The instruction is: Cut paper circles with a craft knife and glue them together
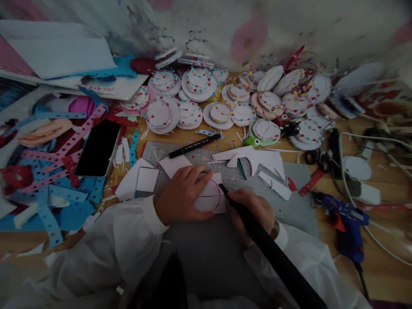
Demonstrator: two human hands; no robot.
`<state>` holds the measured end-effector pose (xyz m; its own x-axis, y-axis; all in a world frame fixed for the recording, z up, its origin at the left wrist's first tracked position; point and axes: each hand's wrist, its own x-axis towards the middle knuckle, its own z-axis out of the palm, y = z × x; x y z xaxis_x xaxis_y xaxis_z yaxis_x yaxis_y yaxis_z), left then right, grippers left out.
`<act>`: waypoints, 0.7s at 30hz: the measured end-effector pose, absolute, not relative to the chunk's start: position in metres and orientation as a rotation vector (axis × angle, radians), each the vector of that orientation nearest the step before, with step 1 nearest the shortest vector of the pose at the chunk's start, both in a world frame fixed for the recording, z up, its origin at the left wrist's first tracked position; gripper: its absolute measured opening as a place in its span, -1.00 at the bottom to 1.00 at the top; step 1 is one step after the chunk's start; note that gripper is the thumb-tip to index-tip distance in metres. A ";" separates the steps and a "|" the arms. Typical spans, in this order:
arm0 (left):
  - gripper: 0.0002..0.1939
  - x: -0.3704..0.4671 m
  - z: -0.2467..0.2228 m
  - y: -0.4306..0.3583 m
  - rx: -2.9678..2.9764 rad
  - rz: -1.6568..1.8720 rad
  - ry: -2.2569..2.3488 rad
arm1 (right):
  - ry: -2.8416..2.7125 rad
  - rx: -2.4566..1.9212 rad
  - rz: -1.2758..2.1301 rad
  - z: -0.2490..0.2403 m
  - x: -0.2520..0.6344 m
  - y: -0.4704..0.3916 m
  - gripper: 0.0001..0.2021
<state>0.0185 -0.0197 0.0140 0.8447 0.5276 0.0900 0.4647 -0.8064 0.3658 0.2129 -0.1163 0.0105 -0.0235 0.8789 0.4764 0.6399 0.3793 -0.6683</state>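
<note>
My left hand (185, 195) lies with its fingers apart on a white square card (206, 202), pressing it flat against the grey cutting mat (273, 214). A red circle outline is on the card, with a thin dark line across it. At the right edge of the circle is the dark tip of a slim tool that my right hand (254, 210) grips; its exact kind is too dark to tell. A black strap-like shape crosses in front of my right hand. Just beyond my hands lie a black marker (195, 146) and cut white card scraps (272, 165).
Many round layered paper pieces with coloured beads (198, 81) line the back. At left are a phone (98, 148) and punched strips (48, 184). A blue glue gun (349, 227), cables and black scissors (317, 159) lie at right.
</note>
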 end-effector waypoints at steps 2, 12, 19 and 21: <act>-0.05 0.019 0.014 -0.020 2.700 0.263 0.746 | -1.750 -1.350 0.321 0.010 0.213 -0.116 -0.76; -0.06 0.019 0.015 -0.021 2.697 0.258 0.758 | -1.797 -1.354 0.368 0.015 0.213 -0.115 -0.77; -0.08 0.021 0.014 -0.023 2.729 0.295 0.773 | -1.752 -1.322 0.463 0.010 0.212 -0.114 -0.78; -0.10 0.022 0.015 -0.024 2.736 0.301 0.782 | -1.772 -1.276 0.497 0.007 0.211 -0.113 -0.76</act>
